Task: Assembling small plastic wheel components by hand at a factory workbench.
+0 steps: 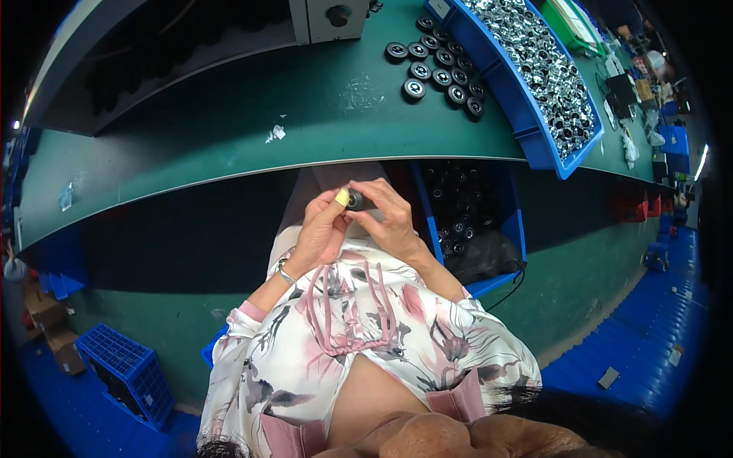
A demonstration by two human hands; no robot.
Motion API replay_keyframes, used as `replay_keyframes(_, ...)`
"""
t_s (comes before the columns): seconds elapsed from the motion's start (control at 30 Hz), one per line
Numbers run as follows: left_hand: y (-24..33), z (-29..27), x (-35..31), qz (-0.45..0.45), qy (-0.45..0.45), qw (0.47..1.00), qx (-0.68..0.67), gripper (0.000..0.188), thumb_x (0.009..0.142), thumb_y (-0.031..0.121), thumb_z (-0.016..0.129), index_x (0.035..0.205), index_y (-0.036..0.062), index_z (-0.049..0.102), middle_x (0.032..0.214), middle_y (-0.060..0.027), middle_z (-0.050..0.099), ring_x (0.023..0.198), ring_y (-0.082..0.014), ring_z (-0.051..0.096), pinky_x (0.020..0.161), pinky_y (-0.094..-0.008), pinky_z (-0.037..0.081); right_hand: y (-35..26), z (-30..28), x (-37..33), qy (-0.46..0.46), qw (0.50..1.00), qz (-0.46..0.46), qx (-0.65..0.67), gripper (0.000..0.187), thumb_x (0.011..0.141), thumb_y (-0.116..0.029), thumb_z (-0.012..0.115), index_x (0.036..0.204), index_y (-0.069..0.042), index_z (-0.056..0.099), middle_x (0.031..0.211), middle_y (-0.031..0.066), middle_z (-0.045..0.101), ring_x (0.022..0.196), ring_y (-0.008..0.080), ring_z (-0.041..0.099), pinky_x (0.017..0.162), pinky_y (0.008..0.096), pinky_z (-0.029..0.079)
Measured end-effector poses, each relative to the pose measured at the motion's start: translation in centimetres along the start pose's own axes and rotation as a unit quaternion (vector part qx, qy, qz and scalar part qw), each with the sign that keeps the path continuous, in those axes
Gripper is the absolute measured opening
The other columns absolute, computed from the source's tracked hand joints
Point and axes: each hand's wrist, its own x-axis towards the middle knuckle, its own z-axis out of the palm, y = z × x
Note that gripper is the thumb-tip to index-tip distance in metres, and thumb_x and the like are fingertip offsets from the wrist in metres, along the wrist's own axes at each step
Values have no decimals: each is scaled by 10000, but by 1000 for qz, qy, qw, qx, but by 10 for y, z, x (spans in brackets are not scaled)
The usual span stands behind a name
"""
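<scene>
Over my lap, just off the table's front edge, both hands meet around a small black round part point(356, 201). It looks like the dark wheel-like pieces on the table. My left hand point(322, 221) is closed on its left side, a yellow cover on the thumb tip pressing at the part's face. From the right, the fingers and thumb of my right hand point(388, 212) pinch it. My fingers hide much of the part. Several black round wheel-like parts point(441, 77) with pale centres stand grouped on the green table point(252, 137).
A long blue bin point(527, 126) full of shiny silver rings lies at the table's right. Below the edge, right of my lap, a blue crate point(432, 229) holds black parts. A grey-framed machine point(328, 21) stands at the back left. A blue basket point(126, 359) sits on the floor.
</scene>
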Motion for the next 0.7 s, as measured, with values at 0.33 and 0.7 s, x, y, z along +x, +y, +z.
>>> replay_keyframes(0.33,-7,12,2,96,57,991,70,257,956,133,638,1155,-26,600,1016,-73,675,868,-119,632,788,-245,506,-7,7,-9,47,962,218,158,242,827,8,726,1032,8,597,1064,61,558,973,132,596,843,257,499)
replay_keyframes(0.7,3,3,1,22,-27,996,84,204,988,186,597,1064,-1,629,907,-46,657,733,-95,574,685,-237,483,-3,-7,-11,6,916,293,275,162,828,-29,730,968,8,658,867,28,662,836,105,645,784,240,510)
